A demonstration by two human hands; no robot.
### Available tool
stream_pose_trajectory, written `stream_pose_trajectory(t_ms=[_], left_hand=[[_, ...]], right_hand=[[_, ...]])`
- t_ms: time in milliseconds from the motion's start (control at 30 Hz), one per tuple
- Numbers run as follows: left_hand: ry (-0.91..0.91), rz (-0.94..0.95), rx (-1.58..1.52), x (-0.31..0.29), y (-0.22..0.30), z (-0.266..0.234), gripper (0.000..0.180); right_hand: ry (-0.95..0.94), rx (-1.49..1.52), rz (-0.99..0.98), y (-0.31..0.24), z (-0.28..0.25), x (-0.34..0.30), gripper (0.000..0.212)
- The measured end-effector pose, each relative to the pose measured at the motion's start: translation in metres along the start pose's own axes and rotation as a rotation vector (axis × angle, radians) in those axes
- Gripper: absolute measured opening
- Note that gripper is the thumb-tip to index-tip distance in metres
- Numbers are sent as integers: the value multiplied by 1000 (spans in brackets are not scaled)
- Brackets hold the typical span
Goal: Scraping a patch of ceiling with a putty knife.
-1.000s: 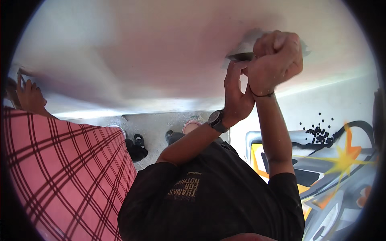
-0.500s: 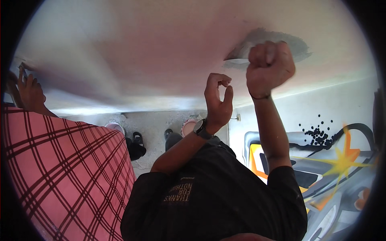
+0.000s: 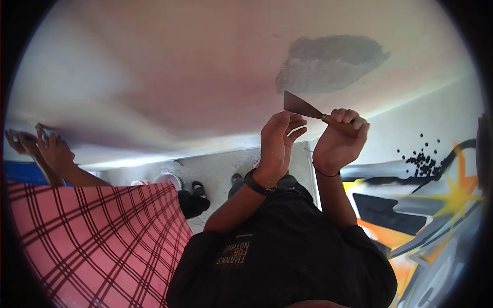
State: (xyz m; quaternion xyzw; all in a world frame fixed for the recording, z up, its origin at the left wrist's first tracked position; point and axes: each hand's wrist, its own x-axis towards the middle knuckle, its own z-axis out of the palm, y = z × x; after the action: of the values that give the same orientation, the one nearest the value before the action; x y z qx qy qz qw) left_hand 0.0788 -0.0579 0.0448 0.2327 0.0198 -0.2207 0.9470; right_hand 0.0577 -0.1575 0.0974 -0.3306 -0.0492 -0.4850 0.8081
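A putty knife (image 3: 303, 106) with a wide, tapering metal blade and a brown handle is in my right hand (image 3: 337, 141), whose fingers are wrapped round the handle. Its blade points left, in front of the wall. My left hand (image 3: 277, 146) is raised just below the blade, its fingers bent and apart. Its fingertips are at the lower edge of the blade; whether they touch it I cannot tell. Above the blade, a rough grey patch (image 3: 331, 61) of filler shows on the pale pinkish wall (image 3: 205, 66).
At my left a co-worker in a pink checked shirt (image 3: 97, 231) has both hands (image 3: 56, 151) raised at the wall, with a small tool. Buckets (image 3: 169, 179) stand on the grey floor (image 3: 218, 172) below. A painted side wall (image 3: 400, 205) rises on the right.
My right hand has come down from the patch, and the putty knife is now off the wall with its blade in full view. My left hand's fingers have spread beside the blade.
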Motion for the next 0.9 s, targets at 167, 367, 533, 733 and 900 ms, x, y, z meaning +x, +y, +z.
stream_pose_trajectory(t_ms=[167,367,533,733,900], left_hand=[[70,81,147,6,-13,1,14],[-1,286,619,20,-5,-12,14],[-33,429,771,24,5,1,19],[-42,399,721,35,8,8,35],[-2,516,773,50,10,3,41]], right_hand=[[135,-246,220,-14,-51,-38,28],[-83,-730,491,-16,-70,-61,19],[-461,-773,598,9,-55,-41,19],[-359,-720,469,51,-45,-34,24],[-342,-863,247,72,-38,-34,27]])
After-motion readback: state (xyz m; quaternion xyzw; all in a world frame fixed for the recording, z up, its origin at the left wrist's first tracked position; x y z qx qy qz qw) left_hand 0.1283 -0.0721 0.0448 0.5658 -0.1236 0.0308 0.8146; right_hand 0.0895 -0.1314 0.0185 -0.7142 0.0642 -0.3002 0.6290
